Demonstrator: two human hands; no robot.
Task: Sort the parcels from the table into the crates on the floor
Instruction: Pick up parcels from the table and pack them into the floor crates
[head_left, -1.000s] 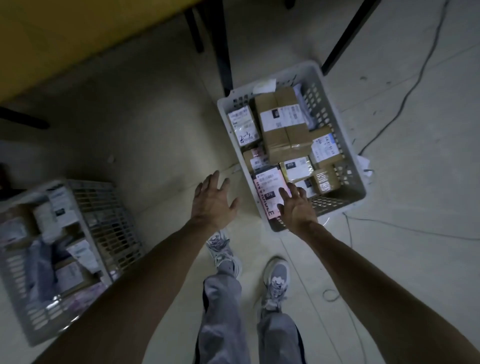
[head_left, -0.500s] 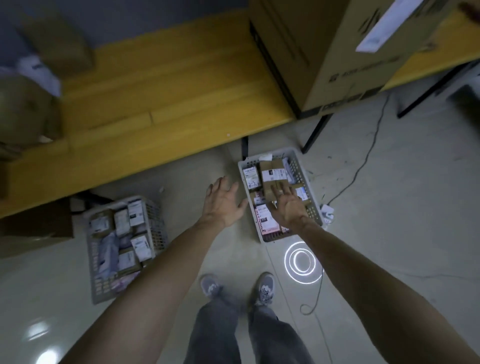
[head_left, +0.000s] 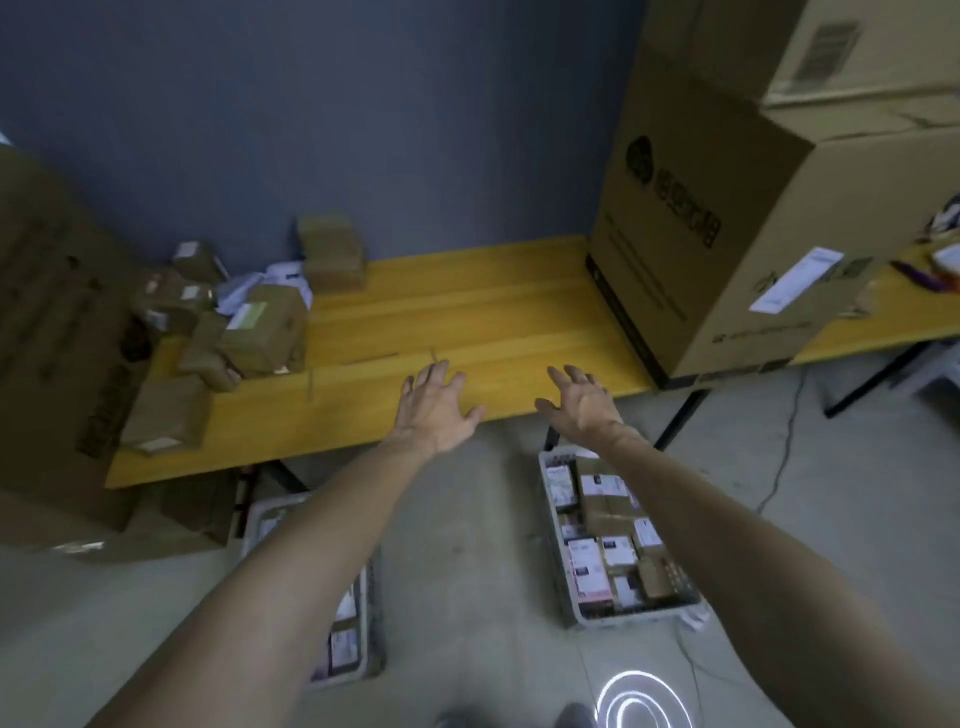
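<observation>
Left hand (head_left: 434, 410) and right hand (head_left: 582, 405) are out over the near edge of the surface (head_left: 467, 312). Each grip is spread apart and holds nothing. Parcels (head_left: 249, 332) are heaped at the far left of the surface, well apart from both hands. Left crate (head_left: 372, 597) and right crate (head_left: 546, 519) sit part-filled on the floor (head_left: 467, 519) below. Likely the fetch step. The next move calls for a reach left and a grip closed on one parcel.

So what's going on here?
A person is sorting parcels. The left hand and right hand are open, empty, held over the front edge of the yellow wooden table. Brown cardboard parcels pile at its left end. On the floor, the left grey plastic crate and right grey plastic crate hold parcels.
</observation>
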